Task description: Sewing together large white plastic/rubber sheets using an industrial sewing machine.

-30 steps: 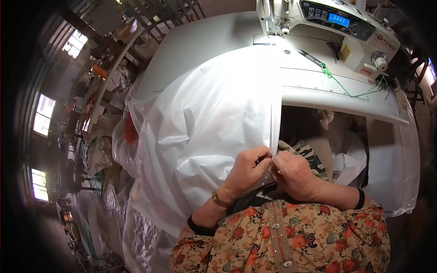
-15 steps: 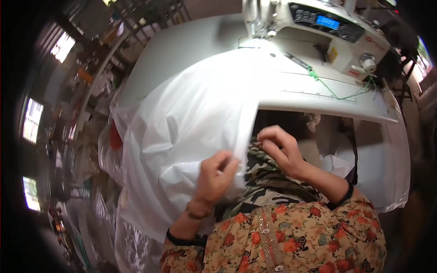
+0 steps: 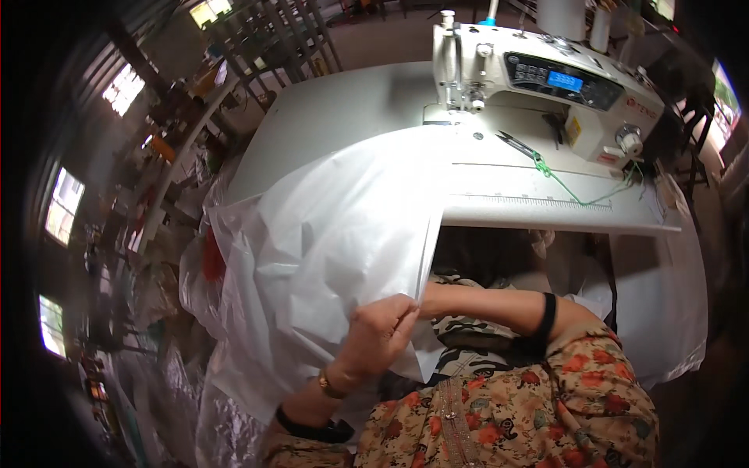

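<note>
One thin white translucent plastic sheet (image 3: 328,257) hangs off the white desk (image 3: 335,117) edge, long axis running up and away from the hands. The left hand (image 3: 378,335) pinches its lower right corner; the right hand lies hidden behind it, state unknowable.

bare tabletop (image 3: 335,117) is lying open beyond the left hand (image 3: 378,335); the sewing machine (image 3: 546,86) is blocking the far right.

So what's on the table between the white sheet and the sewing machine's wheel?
In the head view, small snips and a loose green thread lie between the white sheet and the handwheel.
</note>
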Motion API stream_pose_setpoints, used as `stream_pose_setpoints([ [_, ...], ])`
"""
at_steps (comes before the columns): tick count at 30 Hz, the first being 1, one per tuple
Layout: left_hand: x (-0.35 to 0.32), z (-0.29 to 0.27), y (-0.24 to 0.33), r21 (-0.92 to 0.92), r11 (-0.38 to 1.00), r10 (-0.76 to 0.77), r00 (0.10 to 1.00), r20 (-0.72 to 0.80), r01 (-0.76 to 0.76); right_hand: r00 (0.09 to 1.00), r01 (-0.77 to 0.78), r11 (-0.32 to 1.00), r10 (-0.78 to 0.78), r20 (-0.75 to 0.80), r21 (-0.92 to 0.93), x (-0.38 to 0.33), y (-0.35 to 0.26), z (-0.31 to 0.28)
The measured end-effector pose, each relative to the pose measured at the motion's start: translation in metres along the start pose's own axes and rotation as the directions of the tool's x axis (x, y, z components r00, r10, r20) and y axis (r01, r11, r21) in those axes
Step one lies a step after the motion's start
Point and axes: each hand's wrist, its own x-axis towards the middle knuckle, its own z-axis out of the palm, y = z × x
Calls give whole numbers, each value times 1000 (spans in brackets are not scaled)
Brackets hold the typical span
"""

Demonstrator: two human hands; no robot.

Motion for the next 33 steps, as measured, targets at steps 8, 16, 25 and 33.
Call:
stream_pose_setpoints([
  [8,-24,47,-15,-935,200,-547,825,142,293,809,-524,761,302,-505,-384,-11,-26,-182],
  [16,-18,52,3,-585,698,-458,885,80,414,681,-620,515,-21,-732,-592,37,6,-210],
  [25,-9,57,5,-430,872,-251,968,15,233,613,-738,409,73,-786,-537,60,12,-223],
  [33,-7,64,0,-440,886,-175,984,-28,145,584,-792,313,142,-799,-523,72,6,-218],
])
